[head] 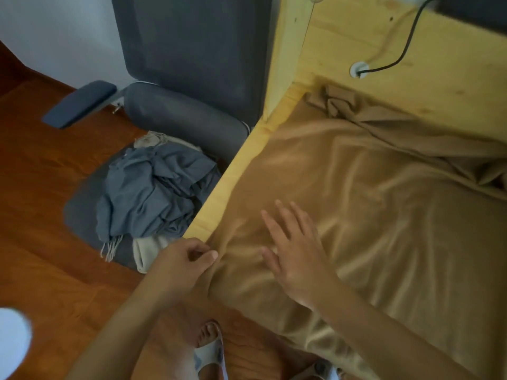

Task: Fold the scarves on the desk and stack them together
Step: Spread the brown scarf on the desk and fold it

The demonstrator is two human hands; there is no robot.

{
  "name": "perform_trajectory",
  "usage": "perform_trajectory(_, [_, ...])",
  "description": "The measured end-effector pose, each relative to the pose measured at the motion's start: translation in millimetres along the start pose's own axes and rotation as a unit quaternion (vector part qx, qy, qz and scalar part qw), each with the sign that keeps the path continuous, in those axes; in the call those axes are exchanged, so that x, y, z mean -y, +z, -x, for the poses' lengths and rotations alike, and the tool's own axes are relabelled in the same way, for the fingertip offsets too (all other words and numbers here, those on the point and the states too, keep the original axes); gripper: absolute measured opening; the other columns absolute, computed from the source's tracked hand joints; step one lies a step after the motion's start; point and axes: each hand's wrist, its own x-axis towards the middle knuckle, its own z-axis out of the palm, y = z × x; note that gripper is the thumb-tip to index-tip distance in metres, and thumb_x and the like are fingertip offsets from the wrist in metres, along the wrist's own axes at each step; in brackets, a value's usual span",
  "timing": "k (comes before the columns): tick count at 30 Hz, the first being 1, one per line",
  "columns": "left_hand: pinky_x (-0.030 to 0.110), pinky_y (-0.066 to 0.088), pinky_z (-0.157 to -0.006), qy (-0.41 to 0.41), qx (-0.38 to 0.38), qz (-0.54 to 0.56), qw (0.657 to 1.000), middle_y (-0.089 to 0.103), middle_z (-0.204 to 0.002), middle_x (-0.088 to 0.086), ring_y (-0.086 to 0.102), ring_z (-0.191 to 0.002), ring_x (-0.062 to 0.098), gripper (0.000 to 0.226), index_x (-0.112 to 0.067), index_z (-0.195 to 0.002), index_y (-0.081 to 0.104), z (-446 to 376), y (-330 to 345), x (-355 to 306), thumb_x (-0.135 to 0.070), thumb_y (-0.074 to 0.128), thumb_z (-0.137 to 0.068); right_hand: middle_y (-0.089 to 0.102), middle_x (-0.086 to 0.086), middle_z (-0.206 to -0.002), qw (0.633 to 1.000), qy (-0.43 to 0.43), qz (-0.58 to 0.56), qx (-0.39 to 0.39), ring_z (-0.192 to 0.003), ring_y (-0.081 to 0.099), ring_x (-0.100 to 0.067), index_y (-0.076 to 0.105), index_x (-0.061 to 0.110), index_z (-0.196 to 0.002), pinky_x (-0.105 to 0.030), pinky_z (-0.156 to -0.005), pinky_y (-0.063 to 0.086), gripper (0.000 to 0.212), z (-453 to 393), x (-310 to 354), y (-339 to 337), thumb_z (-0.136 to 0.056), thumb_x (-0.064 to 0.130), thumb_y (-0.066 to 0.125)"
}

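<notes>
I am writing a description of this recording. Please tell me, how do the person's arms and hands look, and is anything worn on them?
Both forearms are bare, with no sleeve in view. The left hand and the right hand wear no gloves, and no ring, watch or bracelet shows. The nails look short and unpainted, though the picture is slightly blurred.

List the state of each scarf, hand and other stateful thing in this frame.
Tan scarf: spread on the desk, wrinkled, far end bunched.
Blue-grey scarf: crumpled on the chair seat.
Cream scarf: under the blue-grey one, unfolded.
Left hand: fingers pinch the tan scarf's corner.
Right hand: flat, pressing the tan scarf.
Black cable: runs into the desk's grommet.
</notes>
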Motion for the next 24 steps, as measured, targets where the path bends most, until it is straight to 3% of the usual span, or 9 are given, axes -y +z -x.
perform_trajectory(2, [0.020,0.047,-0.072,-0.030,0.030,0.031,0.999,0.071,-0.093,-0.013,0.066,-0.089,0.003,0.017,-0.030,-0.093,0.071,6.0,-3.1,1.3,-0.044,0.063,-0.098,-0.003,-0.003,-0.170,0.998,0.058,0.028,0.017,-0.155,-0.012,-0.028,0.004,0.029,-0.162,-0.048,-0.126,0.005,0.069,19.4,6.7,13.2,-0.104,0.064,0.015])
perform_trajectory(6, [0.038,0.060,-0.085,-0.107,0.050,0.117,0.986,0.077,-0.089,-0.013,0.074,-0.080,0.007,0.015,-0.025,-0.097,0.074,16.6,-5.1,7.2,-0.039,0.070,-0.095,0.005,-0.008,-0.170,0.983,0.179,0.043,0.011,-0.156,0.000,-0.034,0.007,0.024,-0.163,-0.054,-0.125,0.014,0.077,33.4,-4.6,36.1,-0.100,0.069,0.009])
perform_trajectory(11, [0.046,0.060,-0.085,-0.126,-0.002,0.162,0.979,0.078,-0.086,-0.001,0.075,-0.080,0.019,0.023,-0.014,-0.084,0.076,25.3,-1.6,6.1,-0.032,0.068,-0.098,0.002,-0.012,-0.169,0.983,0.175,0.055,-0.009,-0.156,-0.001,-0.035,0.009,0.022,-0.163,-0.053,-0.125,0.012,0.076,42.3,-20.7,37.1,-0.101,0.066,0.015])
perform_trajectory(16, [0.048,0.059,-0.083,-0.144,0.011,0.191,0.971,0.078,-0.086,0.009,0.076,-0.083,0.029,0.029,-0.007,-0.082,0.077,26.7,-6.0,5.0,-0.032,0.070,-0.095,0.003,-0.014,-0.169,0.973,0.221,0.020,-0.061,-0.156,-0.003,-0.035,0.012,0.021,-0.162,-0.051,-0.125,0.009,0.073,75.4,-16.2,28.7,-0.102,0.061,0.021])
perform_trajectory(18, [0.044,0.061,-0.076,-0.149,-0.026,0.174,0.973,0.075,-0.083,0.013,0.072,-0.079,0.030,0.030,0.002,-0.080,0.071,23.1,-4.1,2.0,-0.025,0.076,-0.091,0.006,-0.011,-0.169,0.966,0.257,0.005,-0.027,-0.156,0.000,-0.033,0.012,0.023,-0.162,-0.051,-0.125,0.011,0.075,98.5,-22.8,36.5,-0.100,0.064,0.015])
perform_trajectory(21, [0.016,0.049,-0.045,-0.137,-0.079,0.122,0.980,0.068,-0.087,0.011,0.063,-0.077,0.017,0.027,0.008,-0.088,0.067,22.6,1.3,-6.2,-0.018,0.073,-0.094,0.018,-0.010,-0.167,0.945,0.326,0.034,0.003,-0.154,0.014,-0.034,0.024,0.021,-0.161,-0.053,-0.122,0.021,0.075,139.5,-64.4,41.3,-0.099,0.064,0.016])
perform_trajectory(22, [0.015,0.046,-0.041,-0.130,-0.085,0.110,0.982,0.067,-0.087,0.010,0.061,-0.076,0.015,0.025,0.006,-0.089,0.068,22.8,3.0,-6.6,-0.018,0.073,-0.094,0.020,-0.010,-0.167,0.937,0.346,0.039,0.012,-0.153,0.017,-0.034,0.026,0.021,-0.160,-0.053,-0.122,0.021,0.075,151.0,-81.5,37.3,-0.098,0.063,0.016])
perform_trajectory(24, [0.022,0.050,-0.049,-0.116,-0.084,0.086,0.986,0.067,-0.085,0.010,0.061,-0.075,0.017,0.026,0.005,-0.088,0.070,26.0,3.1,-6.7,-0.021,0.074,-0.093,0.018,-0.011,-0.167,0.927,0.370,0.045,0.029,-0.153,0.016,-0.033,0.026,0.022,-0.160,-0.054,-0.123,0.018,0.076,168.8,-114.3,25.4,-0.098,0.065,0.013])
